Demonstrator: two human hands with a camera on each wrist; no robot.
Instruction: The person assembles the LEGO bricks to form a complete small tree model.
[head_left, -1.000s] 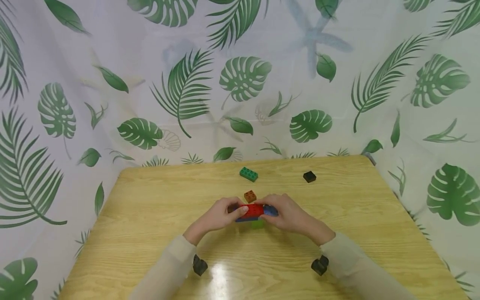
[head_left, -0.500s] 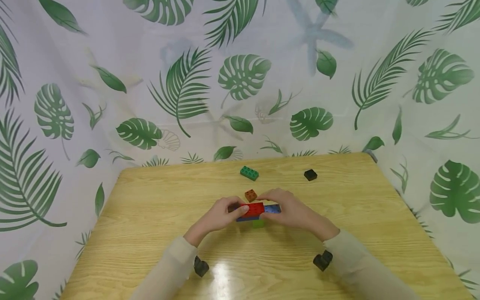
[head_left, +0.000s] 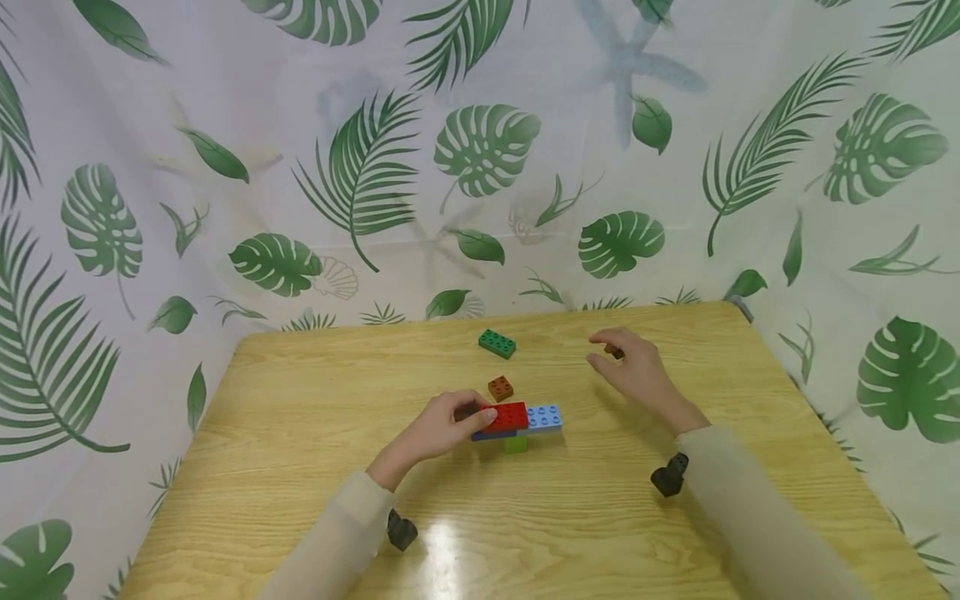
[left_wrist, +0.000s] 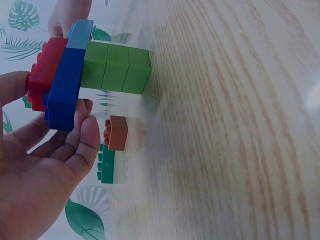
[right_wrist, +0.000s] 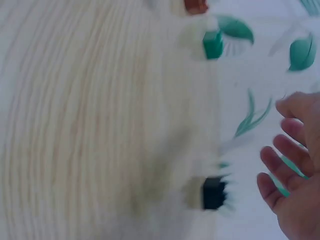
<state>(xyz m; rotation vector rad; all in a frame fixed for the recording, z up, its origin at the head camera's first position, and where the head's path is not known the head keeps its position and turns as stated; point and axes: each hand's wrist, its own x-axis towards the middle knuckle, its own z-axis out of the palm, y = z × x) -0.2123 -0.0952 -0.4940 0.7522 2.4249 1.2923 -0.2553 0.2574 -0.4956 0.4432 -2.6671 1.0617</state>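
Observation:
A small brick stack stands on the wooden table (head_left: pixel 315 467): a red brick (head_left: pixel 508 415) and a light blue brick (head_left: pixel 545 417) on top, a dark blue brick (left_wrist: pixel 67 85) under them, and a green base (left_wrist: pixel 117 67). My left hand (head_left: pixel 450 427) grips the stack's left end, thumb on the red brick and fingers (left_wrist: pixel 82 142) behind the dark blue one. My right hand (head_left: pixel 633 367) hovers over a black brick (right_wrist: pixel 214 193) at the back right. Its fingers (right_wrist: pixel 280 167) are relaxed and apart from the brick, holding nothing.
A loose brown brick (head_left: pixel 500 387) lies just behind the stack, and a dark green brick (head_left: pixel 497 342) sits farther back near the table's rear edge. A leaf-print curtain (head_left: pixel 480 150) closes off the back and sides.
My right hand has let go of the stack's right end and moved back and to the right, over the black brick. The left hand keeps its hold on the stack.

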